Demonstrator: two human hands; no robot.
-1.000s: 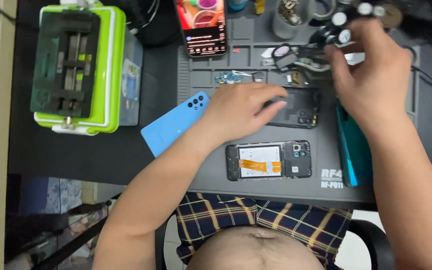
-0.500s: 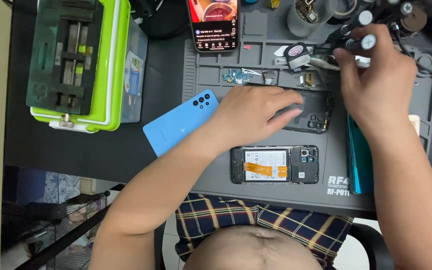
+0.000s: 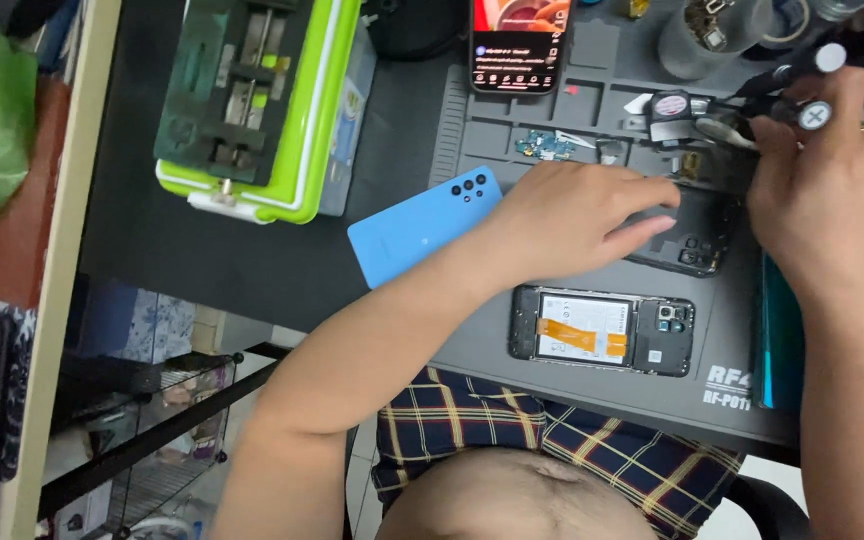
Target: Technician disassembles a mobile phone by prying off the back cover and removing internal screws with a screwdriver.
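My left hand (image 3: 577, 220) lies flat on a black phone frame (image 3: 697, 240) on the grey work mat (image 3: 552, 380), fingers pressing it down. My right hand (image 3: 822, 190) is curled by the frame's far right corner and grips a thin tool with a round white cap (image 3: 814, 115). An opened phone (image 3: 602, 330) with an orange ribbon on its battery lies on the mat nearer to me. A blue phone back cover (image 3: 422, 225) rests at the mat's left edge.
A lit phone (image 3: 520, 40) lies at the top of the mat. A green and black clamp fixture (image 3: 262, 100) stands at the left. Small parts (image 3: 552, 147), a glass jar (image 3: 712, 35) and more capped tools (image 3: 832, 55) crowd the back. A teal item (image 3: 777, 350) lies at right.
The camera view has shifted and come closer. My left hand stays on the black frame; my right hand has drawn down toward the frame's corner with the tool.
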